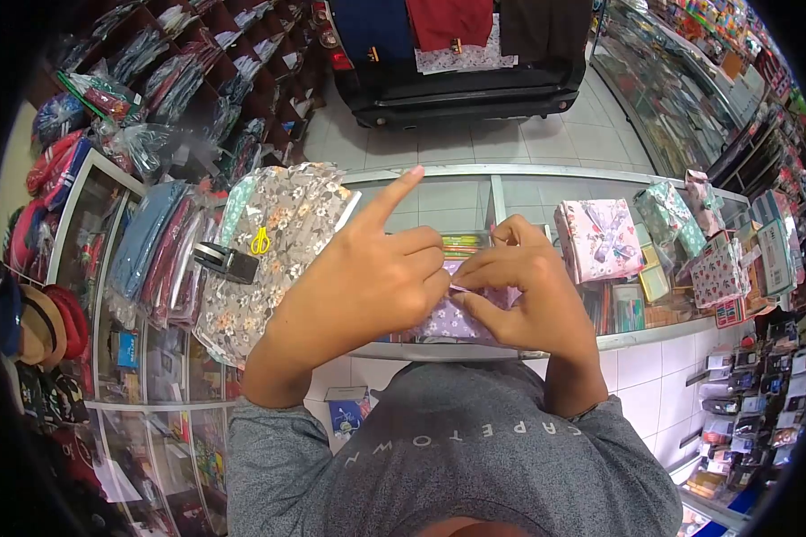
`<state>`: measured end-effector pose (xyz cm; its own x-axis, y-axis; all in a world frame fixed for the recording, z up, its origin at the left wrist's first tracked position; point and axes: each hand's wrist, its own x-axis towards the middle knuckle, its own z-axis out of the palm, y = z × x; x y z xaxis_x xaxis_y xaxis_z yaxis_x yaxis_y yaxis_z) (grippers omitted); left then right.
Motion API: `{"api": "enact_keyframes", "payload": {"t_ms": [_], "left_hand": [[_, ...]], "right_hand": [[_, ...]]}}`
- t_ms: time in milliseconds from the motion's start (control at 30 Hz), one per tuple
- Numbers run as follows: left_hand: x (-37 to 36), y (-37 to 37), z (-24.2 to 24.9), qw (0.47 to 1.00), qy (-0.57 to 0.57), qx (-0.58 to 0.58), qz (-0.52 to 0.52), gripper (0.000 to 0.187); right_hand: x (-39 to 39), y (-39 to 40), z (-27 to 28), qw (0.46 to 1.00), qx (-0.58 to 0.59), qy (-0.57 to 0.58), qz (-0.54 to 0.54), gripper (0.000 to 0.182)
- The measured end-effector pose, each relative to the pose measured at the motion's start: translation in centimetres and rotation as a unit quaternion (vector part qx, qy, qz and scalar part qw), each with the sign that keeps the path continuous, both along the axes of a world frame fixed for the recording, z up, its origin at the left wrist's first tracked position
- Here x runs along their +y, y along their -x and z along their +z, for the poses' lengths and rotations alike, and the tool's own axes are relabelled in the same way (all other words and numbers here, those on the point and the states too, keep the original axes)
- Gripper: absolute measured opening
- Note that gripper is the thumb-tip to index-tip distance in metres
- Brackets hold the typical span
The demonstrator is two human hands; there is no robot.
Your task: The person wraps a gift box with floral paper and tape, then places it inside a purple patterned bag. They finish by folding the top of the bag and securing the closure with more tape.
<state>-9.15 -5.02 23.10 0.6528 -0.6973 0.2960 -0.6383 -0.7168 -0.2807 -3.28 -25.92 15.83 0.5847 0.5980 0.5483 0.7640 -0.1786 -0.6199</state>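
A small package in purple patterned wrapping lies on the glass counter in front of me, partly covered by both hands. My right hand is closed over it from the right, thumb and fingertips pinching a thin light-purple strip. From the left, my left hand meets it at the same spot. Its index finger points up and away while the other fingers are curled. Whatever its thumb and curled fingers grip is hidden. Left of that hand, floral wrapping paper holds yellow scissors and a black tape dispenser.
Wrapped boxes, including a pink floral one with a bow, stand on the counter to the right. Folded clothes in plastic are stacked at the left. Beyond the counter's metal edge is a black display with hanging cloth.
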Motion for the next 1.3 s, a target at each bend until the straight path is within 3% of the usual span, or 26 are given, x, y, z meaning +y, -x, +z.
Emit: {"api": "enact_keyframes", "payload": {"t_ms": [200, 300, 667, 800, 933, 1000, 1067, 1133, 1167, 1200, 1267, 1300], "left_hand": [[1.1, -0.5, 0.5, 0.998, 0.026, 0.054, -0.018, 0.008], [3.0, -0.4, 1.2, 0.979, 0.145, 0.144, -0.01, 0.02], [4.9, -0.8, 2.3, 0.96, 0.213, 0.179, -0.028, 0.017], [5.7, -0.9, 3.2, 0.958, 0.217, 0.185, -0.035, 0.015], [5.7, -0.3, 3.7, 0.965, 0.224, 0.126, -0.042, 0.015], [5.4, -0.3, 2.7, 0.944, 0.328, -0.029, 0.003, 0.015], [5.8, -0.4, 1.2, 0.924, 0.374, -0.078, -0.003, 0.014], [4.8, -0.2, 0.0, 0.81, 0.576, -0.114, -0.007, 0.028], [5.3, 0.2, -1.0, 0.805, 0.59, -0.055, 0.022, 0.064], [5.0, 0.2, -1.9, 0.805, 0.591, -0.055, 0.022, 0.064], [3.6, -0.1, -3.7, 0.731, 0.68, 0.059, -0.008, 0.091], [3.5, -0.2, -5.2, 0.729, 0.679, 0.088, -0.008, 0.104]], "right_hand": [[1.0, 0.2, -0.7, 0.999, -0.005, -0.009, 0.039, 0.011], [1.5, 0.9, -0.4, 0.997, 0.054, -0.02, 0.05, 0.012], [1.5, 0.7, -0.5, 0.997, 0.057, -0.049, 0.035, 0.01], [1.2, 0.9, -0.3, 0.989, 0.125, -0.057, 0.052, 0.009], [0.6, 0.2, -0.5, 0.977, 0.18, -0.09, 0.071, 0.008], [0.3, -0.6, -1.4, 0.979, 0.161, -0.108, 0.054, 0.009], [0.3, -1.4, -2.8, 0.981, 0.143, -0.127, 0.037, 0.01], [0.4, -2.1, -3.9, 0.961, 0.171, -0.217, -0.023, 0.009], [0.2, -2.2, -3.8, 0.957, 0.188, -0.218, -0.032, 0.009], [0.2, -2.4, -4.0, 0.957, 0.189, -0.218, -0.032, 0.009], [0.4, -2.9, -4.7, 0.955, 0.17, -0.241, -0.037, 0.01], [0.7, -3.0, -4.9, 0.95, 0.167, -0.259, -0.039, 0.01]]}}
